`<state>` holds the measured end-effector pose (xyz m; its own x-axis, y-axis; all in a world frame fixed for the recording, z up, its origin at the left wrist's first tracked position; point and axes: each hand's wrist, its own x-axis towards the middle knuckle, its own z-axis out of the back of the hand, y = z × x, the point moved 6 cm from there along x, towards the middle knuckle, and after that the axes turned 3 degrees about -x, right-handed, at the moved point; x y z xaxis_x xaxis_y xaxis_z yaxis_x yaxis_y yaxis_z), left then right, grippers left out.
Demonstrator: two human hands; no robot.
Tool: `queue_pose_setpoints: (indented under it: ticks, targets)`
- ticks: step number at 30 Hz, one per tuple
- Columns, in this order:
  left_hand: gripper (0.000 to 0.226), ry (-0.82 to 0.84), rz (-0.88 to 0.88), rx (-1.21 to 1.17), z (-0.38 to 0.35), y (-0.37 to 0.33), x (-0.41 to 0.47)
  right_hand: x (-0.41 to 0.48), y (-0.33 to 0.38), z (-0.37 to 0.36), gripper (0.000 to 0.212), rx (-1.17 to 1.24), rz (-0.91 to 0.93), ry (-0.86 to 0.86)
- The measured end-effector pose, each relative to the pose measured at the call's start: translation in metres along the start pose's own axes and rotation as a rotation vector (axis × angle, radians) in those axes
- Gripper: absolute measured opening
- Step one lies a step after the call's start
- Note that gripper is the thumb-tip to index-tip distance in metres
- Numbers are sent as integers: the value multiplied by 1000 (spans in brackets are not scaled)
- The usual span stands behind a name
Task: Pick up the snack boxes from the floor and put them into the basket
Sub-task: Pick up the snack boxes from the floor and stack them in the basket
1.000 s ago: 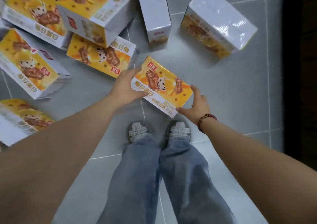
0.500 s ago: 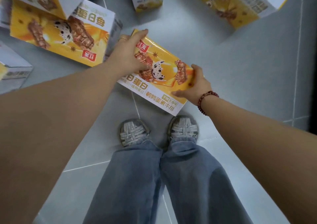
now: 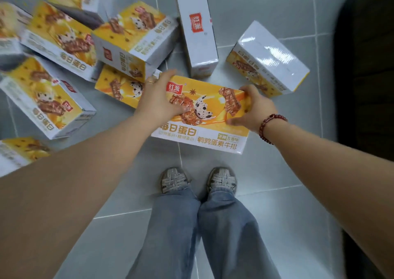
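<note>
– Well, what do the hands hold?

– Both hold one yellow snack box (image 3: 213,137), in the middle of the frame. The left hand (image 3: 157,101) grips its left end, with the fingers curled over the far edge and the thumb lying on the printed top. The right hand (image 3: 253,110) grips the right end in the same way.

– Is this box on the floor (image 3: 266,214)?

– It lies flat between the hands, printed face up, over the grey tiles. I cannot tell if it touches them.

– Is something on the hands?

– Yes, a ring (image 3: 150,82) on a left finger and a dark red bracelet (image 3: 270,127) on the right wrist.

– And around them?

– Just left of the left hand a flat box (image 3: 119,88) lies on the tiles, partly hidden by the hand. A tilted box (image 3: 136,37) rests above it in the frame. A white box (image 3: 197,29) lies in the upper middle, and a wrapped box (image 3: 270,58) lies at the upper right, near the right hand. More boxes, somewhat blurred, fill the left side (image 3: 47,99). In the lower middle are two shoes (image 3: 174,180) and blue jeans (image 3: 191,236).
</note>
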<state>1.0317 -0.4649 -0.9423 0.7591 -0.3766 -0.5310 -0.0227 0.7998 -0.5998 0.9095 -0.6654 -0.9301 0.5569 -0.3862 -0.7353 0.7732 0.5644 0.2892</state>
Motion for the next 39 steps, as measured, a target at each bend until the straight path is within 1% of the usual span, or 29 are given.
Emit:
queue_pose_setpoints:
  ticks: [3, 6, 12, 14, 19, 22, 26, 30, 34, 39]
  targets:
    - [89, -87, -11, -30, 63, -32, -33, -42, 48, 53, 87, -43, 93, -46]
    - [89, -165, -41, -43, 133, -73, -73, -97, 98, 108, 82, -45, 179, -84]
    - [89, -323, -130, -60, 279, -173, -179, -233, 196, 226, 84, -104, 344, -179]
    - [89, -358, -140, -54, 312, -195, -201, -264, 219, 256, 86, -143, 377, -215]
    - [86, -541, -197, -69, 405, -251, -295, -372, 282, 327, 85, -202, 564, -358]
    - [86, -658, -199, -84, 436, -264, -349, -423, 306, 349, 83, -253, 676, -418]
    - [80, -799, -184, -112, 445, -272, -425, -478, 317, 354, 83, -293, 830, -448]
    - [83, -949, -64, -130, 425, -261, -508, -525, 321, 332, 83, -340, 998, -392]
    - [83, -1073, 106, -143, 401, -227, -598, -580, 334, 284, 82, -428, 1160, -276]
    - [84, -1224, 314, -141, 370, -171, -725, -666, 347, 196, 81, -542, 1403, -153]
